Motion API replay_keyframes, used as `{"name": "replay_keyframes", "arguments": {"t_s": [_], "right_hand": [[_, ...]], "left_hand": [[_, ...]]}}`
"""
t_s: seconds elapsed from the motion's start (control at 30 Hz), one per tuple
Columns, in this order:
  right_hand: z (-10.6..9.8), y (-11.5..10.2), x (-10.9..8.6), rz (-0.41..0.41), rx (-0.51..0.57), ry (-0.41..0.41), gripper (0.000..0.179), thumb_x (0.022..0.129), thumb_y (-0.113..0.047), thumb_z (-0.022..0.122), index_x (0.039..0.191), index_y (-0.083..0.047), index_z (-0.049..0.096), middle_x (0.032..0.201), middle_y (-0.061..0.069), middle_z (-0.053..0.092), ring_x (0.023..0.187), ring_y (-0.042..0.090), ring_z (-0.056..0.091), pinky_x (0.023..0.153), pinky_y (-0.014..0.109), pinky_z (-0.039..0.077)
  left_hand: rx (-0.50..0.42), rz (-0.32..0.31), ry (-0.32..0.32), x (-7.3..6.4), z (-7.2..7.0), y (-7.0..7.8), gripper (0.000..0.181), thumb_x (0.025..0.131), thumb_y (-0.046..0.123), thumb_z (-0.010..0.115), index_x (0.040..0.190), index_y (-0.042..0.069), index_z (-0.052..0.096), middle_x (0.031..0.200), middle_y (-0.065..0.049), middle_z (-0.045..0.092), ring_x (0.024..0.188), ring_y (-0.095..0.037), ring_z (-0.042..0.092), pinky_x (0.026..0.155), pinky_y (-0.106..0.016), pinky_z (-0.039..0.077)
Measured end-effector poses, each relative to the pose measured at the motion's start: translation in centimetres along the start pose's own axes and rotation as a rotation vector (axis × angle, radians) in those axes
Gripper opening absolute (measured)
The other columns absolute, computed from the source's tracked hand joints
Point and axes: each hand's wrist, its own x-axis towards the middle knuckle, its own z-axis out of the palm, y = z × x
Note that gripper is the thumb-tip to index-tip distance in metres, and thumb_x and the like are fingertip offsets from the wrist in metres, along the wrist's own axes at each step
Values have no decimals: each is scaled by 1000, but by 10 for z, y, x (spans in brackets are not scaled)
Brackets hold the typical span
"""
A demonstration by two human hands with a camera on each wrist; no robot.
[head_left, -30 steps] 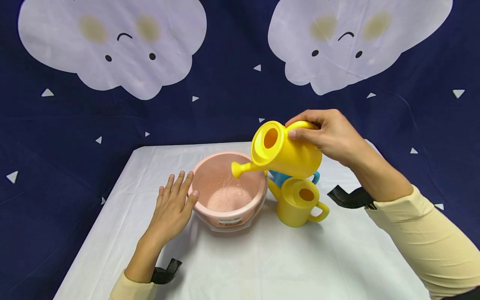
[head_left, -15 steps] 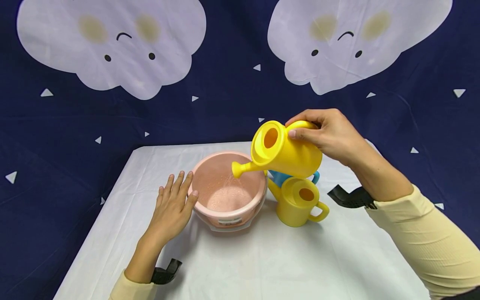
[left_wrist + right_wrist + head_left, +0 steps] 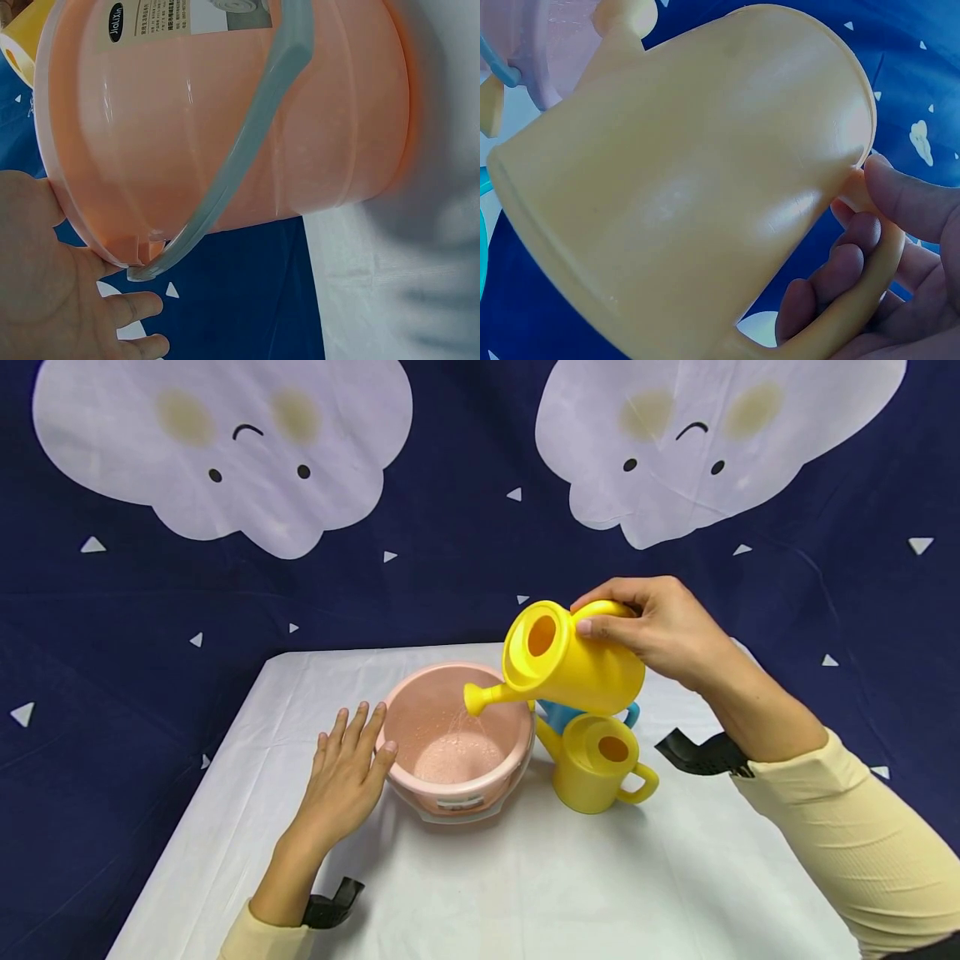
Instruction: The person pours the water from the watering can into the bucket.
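My right hand (image 3: 660, 627) grips the handle of a bright yellow watering can (image 3: 592, 668), its fingers curled through the loop in the right wrist view. The can hangs tilted, spout down to the left, and thin streams of water fall from its rose into a pink bucket (image 3: 453, 789). Some water shows at the bucket's bottom. My left hand (image 3: 341, 781) has its fingers straight and rests against the bucket's left rim. From the left wrist view, the bucket (image 3: 217, 112) has a grey carrying handle (image 3: 244, 161) hanging down its side, and my left palm (image 3: 37, 270) faces the rim.
A second, duller yellow watering can (image 3: 588, 781) stands upright right of the bucket, under the tilted one. Behind it a blue watering can (image 3: 558, 716) is mostly hidden. A white cloth (image 3: 585, 885) covers the table, and a dark blue cloud-printed curtain (image 3: 465, 585) hangs behind.
Water keeps running from the spout into the bucket. Both hands, the tilted can and the bucket hold nearly the same positions; only the streams differ slightly.
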Motion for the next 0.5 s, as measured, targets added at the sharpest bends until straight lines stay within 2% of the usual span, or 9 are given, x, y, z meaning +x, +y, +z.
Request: {"name": "replay_keyframes", "arguments": {"t_s": [0.5], "right_hand": [[-1, -3, -1, -3, -3, -2, 24, 86, -33, 68, 103, -17, 72, 98, 1, 69, 82, 16, 61, 71, 19, 53]], "left_hand": [[9, -6, 5, 0, -1, 0, 60, 100, 51, 23, 153, 23, 15, 160, -12, 12, 148, -34, -3, 114, -63, -1]]}}
